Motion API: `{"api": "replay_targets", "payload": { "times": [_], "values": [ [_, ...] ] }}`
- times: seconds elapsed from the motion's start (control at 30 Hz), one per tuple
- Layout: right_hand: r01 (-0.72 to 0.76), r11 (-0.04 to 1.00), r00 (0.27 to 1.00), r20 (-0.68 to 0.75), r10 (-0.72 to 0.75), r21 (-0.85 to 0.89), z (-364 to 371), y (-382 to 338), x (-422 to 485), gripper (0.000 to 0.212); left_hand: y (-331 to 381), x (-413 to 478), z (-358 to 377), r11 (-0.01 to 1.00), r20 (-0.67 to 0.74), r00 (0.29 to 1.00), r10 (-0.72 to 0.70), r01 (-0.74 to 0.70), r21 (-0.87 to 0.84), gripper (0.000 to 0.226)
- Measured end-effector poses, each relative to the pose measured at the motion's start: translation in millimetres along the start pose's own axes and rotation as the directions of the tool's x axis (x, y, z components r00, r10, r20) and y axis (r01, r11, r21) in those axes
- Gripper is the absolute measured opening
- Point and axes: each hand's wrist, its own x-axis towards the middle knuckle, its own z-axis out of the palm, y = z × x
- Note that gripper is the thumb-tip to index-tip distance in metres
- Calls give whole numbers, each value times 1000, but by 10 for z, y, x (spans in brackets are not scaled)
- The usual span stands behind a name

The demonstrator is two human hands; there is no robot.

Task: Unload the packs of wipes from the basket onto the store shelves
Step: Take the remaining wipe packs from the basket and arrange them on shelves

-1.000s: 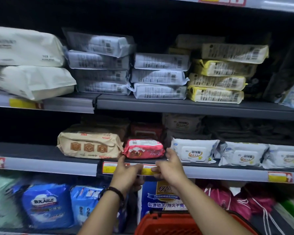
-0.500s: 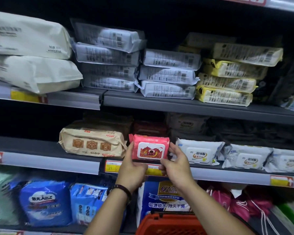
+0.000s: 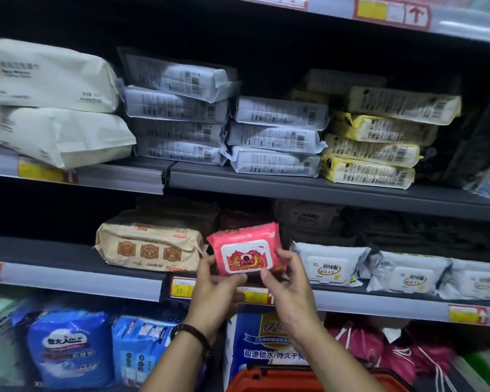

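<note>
Item 1, pink wipes pack (image 3: 245, 250), centre of frame, at the middle shelf's (image 3: 68, 267) front edge: I log left hand (image 3: 215, 281) and right hand (image 3: 286, 278) both pinching its lower corners, and judge it light, soft, slippery film, best gripped by its 2 ends.

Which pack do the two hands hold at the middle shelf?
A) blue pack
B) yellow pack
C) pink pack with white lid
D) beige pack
C: the left hand and the right hand grip the pink pack of wipes at its lower corners.
</note>
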Motion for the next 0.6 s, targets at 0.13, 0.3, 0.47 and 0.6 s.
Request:
{"api": "replay_targets", "payload": {
  "times": [0.13, 0.3, 0.47, 0.6],
  "values": [
    [134, 981, 991, -11, -134, 142, 3, -131, -27, 65, 67, -143, -1, 996, 216, 973, -87, 92, -13, 28],
    [140, 982, 989, 29, -145, 127, -121, -395, -32, 90, 58, -108, -62, 918, 31, 986, 161, -161, 363, 40],
    [158, 977, 962, 245, -120, -143, -233, -463, -2, 104, 102, -73, -94, 930, 241, 928, 284, -327, 167, 84],
    [151, 937, 988, 77, -133, -314, -260, -509, -8, 92, 95, -3, -77, 960, 208, 943, 260, -230, -157, 92]
  ]
}}
